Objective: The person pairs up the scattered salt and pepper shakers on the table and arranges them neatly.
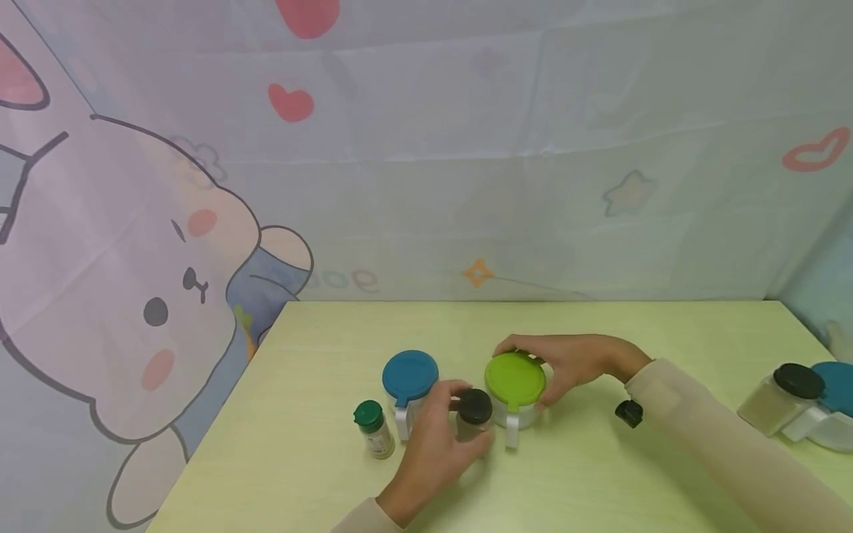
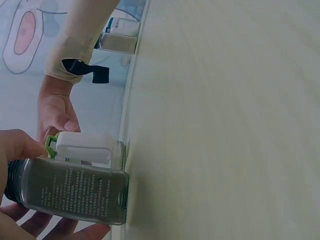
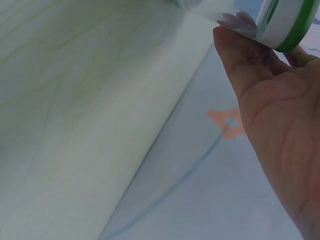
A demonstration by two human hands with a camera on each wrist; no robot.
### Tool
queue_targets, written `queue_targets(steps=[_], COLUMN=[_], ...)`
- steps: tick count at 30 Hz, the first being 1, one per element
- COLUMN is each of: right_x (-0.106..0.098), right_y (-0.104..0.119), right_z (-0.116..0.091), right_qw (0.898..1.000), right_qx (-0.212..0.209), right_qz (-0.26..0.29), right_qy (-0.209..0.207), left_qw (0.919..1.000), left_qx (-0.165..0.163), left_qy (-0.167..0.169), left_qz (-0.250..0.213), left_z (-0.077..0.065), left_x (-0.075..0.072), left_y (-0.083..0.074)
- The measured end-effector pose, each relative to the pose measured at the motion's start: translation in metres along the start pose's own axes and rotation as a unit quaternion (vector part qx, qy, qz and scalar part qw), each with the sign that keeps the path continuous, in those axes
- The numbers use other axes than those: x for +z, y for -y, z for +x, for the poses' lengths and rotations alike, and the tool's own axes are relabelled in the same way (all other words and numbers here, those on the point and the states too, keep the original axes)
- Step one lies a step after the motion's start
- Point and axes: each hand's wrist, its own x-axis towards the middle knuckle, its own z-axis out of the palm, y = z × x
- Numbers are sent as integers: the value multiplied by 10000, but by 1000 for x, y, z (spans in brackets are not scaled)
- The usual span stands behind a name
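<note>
My left hand (image 1: 436,444) grips a squarish glass spice jar (image 1: 475,407) with a black lid, standing upright on the table. White print and dark powder show on this jar in the left wrist view, with a thumb and fingers on opposite sides. Just right of it, my right hand (image 1: 576,359) holds a clear round jar with a green lid (image 1: 515,379) and a white handle, fingers behind and thumb at the right side. In the right wrist view its green rim (image 3: 300,30) shows above the palm; the jar's far part is cut off.
Left of the hands stand a blue-lidded jar (image 1: 410,374) with a handle and a small green-capped shaker (image 1: 377,433). At the table's far right are a black-lidded jar (image 1: 780,400) and another blue-lidded jar (image 1: 838,389). A printed curtain (image 1: 426,185) hangs behind the table.
</note>
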Motion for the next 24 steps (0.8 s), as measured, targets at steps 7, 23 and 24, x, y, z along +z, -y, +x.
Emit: queue_targets(steps=[7,23,24], right_x=[1,0,-1], right_y=[-4,-6,-6], right_z=[-2,-1,-1], right_qw=[9997,9995,9995], right_qx=[234,224,231], right_qz=[112,98,102], right_qy=[-36,-197,-201], left_qw=[9993,9993,9994], left_qx=[31,269,257], left_qy=[174,-23,-28], left_qz=[-328,-241,-235], left_z=[-1,2,2], left_x=[-2,-1,-1], left_y=[-1,4,3])
